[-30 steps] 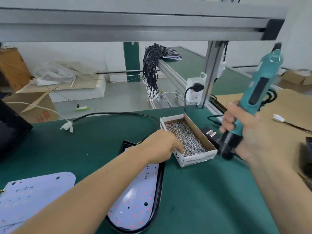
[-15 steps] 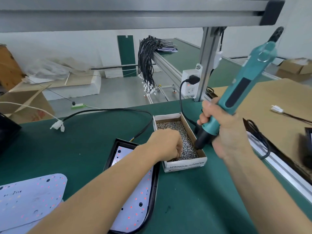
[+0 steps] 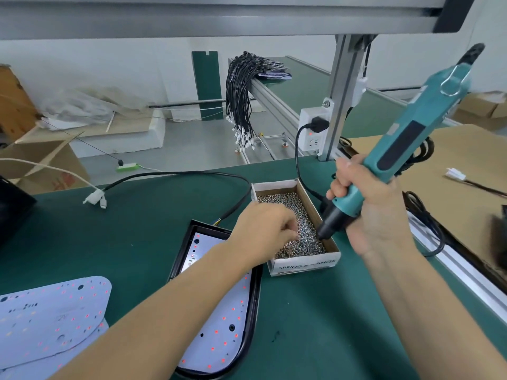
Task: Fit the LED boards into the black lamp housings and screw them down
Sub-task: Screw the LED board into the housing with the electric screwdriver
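A black lamp housing (image 3: pixel 254 303) lies on the green table with a white LED board (image 3: pixel 219 333) inside it, partly hidden by my left forearm. Just right of it stands a small cardboard box of screws (image 3: pixel 301 266). My left hand (image 3: pixel 263 231) reaches into the box, fingers curled down among the screws; whether it pinches one is hidden. My right hand (image 3: pixel 370 215) grips a teal electric screwdriver (image 3: pixel 406 149), tilted, its black tip dipped into the box's right side. Loose white LED boards (image 3: pixel 52 319) lie at the lower left.
A black cable (image 3: pixel 175 176) runs from the housing across the table to white connectors (image 3: pixel 94 198). A socket (image 3: pixel 312 133) sits on the aluminium post (image 3: pixel 340 100). A bundle of black wires (image 3: pixel 241 100) hangs from the rail behind. Brown cardboard (image 3: pixel 450 187) covers the right side.
My right hand brought the screwdriver down and left until its tip entered the screw box. My left hand stayed in the box, fingers working among the screws.
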Action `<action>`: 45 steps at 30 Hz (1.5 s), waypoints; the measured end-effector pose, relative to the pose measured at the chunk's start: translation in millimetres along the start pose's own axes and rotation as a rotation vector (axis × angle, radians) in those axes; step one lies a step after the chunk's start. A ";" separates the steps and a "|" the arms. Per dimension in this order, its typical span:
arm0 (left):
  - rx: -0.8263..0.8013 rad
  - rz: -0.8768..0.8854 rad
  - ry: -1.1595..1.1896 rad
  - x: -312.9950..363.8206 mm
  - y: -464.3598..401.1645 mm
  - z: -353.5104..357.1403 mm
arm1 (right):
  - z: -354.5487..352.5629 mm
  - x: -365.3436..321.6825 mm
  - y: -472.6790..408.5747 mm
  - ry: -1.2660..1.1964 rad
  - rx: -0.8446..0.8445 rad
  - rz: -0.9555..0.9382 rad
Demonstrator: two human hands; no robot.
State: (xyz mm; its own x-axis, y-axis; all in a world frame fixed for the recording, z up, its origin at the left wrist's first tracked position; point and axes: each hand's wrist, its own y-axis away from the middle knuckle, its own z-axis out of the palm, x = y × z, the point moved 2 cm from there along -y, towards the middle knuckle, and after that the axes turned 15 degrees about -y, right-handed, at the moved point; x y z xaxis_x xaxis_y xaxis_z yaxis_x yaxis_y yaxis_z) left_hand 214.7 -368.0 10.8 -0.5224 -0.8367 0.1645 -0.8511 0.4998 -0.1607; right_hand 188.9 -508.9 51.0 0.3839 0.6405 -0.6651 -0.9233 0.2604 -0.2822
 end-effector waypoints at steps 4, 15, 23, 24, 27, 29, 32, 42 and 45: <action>0.074 -0.327 0.835 -16.4 21.1 -22.8 | 8.9 -0.1 4.4 -0.075 0.005 0.001; 0.081 -0.528 1.566 -26.7 113.1 -41.5 | 60.5 5.0 30.0 -0.447 -0.068 0.106; 0.103 -0.518 1.646 -21.5 131.4 -45.2 | 91.2 12.6 47.6 -0.475 -0.114 0.090; 0.099 -0.517 1.654 -21.2 132.2 -45.3 | 92.3 12.8 48.2 -0.468 -0.112 0.082; 0.097 -0.511 1.679 -20.3 133.5 -46.2 | 94.0 12.7 49.3 -0.453 -0.111 0.066; 0.100 -0.509 1.698 -19.8 133.9 -46.6 | 94.3 12.3 49.4 -0.444 -0.116 0.056; 0.095 -0.509 1.711 -19.1 134.5 -45.6 | 94.5 12.0 49.0 -0.429 -0.125 0.046; 0.181 -0.605 1.711 -19.2 132.5 -42.5 | 94.5 13.4 51.2 -0.379 -0.177 -0.010; 0.245 -0.616 1.665 -18.8 131.6 -42.0 | 95.0 15.0 53.4 -0.353 -0.192 -0.045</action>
State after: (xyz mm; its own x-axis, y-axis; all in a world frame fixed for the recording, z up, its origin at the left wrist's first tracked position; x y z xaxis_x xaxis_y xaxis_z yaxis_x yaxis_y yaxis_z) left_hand 110.3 -277.1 27.5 0.2062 0.2899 0.9346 -0.9785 0.0639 0.1961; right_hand 144.7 -416.8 91.5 0.3665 0.8489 -0.3807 -0.8748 0.1752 -0.4516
